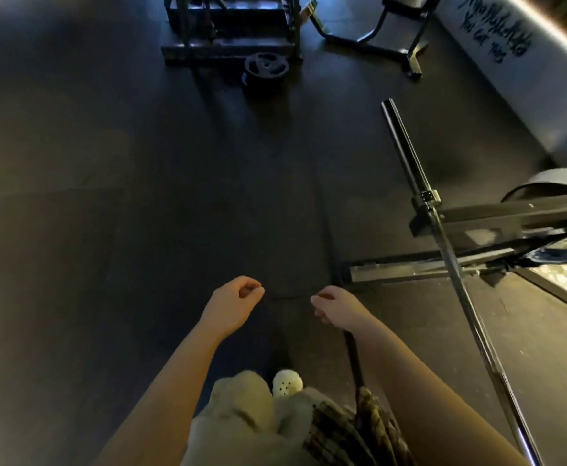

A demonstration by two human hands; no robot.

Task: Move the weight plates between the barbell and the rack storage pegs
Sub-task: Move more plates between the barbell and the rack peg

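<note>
Both of your hands are free at this moment. Your left hand (238, 297) hangs in front of you with the fingers loosely curled and it holds nothing. Your right hand (334, 306) is the same, relaxed and loosely curled, not touching anything. It seems you are walking between two places, so the hands carry no load.

The barbell (443, 237) is at your right. It rests across a dark stand (477, 223), so it stays above the floor (107, 196), and the near sleeve shows no plate on it. This end is bare, probably because its plates are already taken off, or not yet put on; I cannot tell which.

The weight plates (266, 74) lie far ahead on the floor, a small stack just in front of the rack (235, 25). They lie flat, not hanging on a peg. The pegs themselves are too dark to see clearly.

I judge the next step is to go to that stack, bend down and take the top plate with both hands, because a flat plate is hard to lift with one.
</note>
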